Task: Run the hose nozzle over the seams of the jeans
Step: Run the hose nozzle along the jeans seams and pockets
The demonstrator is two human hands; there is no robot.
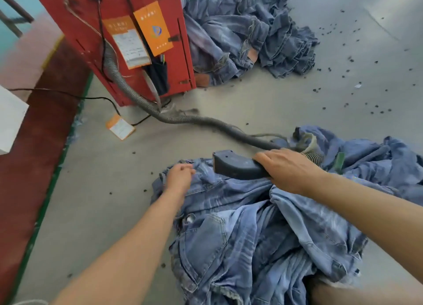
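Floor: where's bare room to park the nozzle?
Free: floor between the red cabinet, the hose and the jeans under the left hand. Crowded: right side, where the right hand holds the nozzle.

The scene is bright and evenly lit with soft, diffuse light; shadows are faint, a weak one lying under the nozzle (238, 166) where it meets the jeans (263, 224). A pale sheen spreads over the floor (263, 103) at far right. The left hand (179, 176) is smeared by motion blur, while the right hand (286, 169) is sharper. Wide-angle distortion bends and softens the far left edge, and the red cabinet (128, 30) leans. Fine detail looks slightly mushy throughout.
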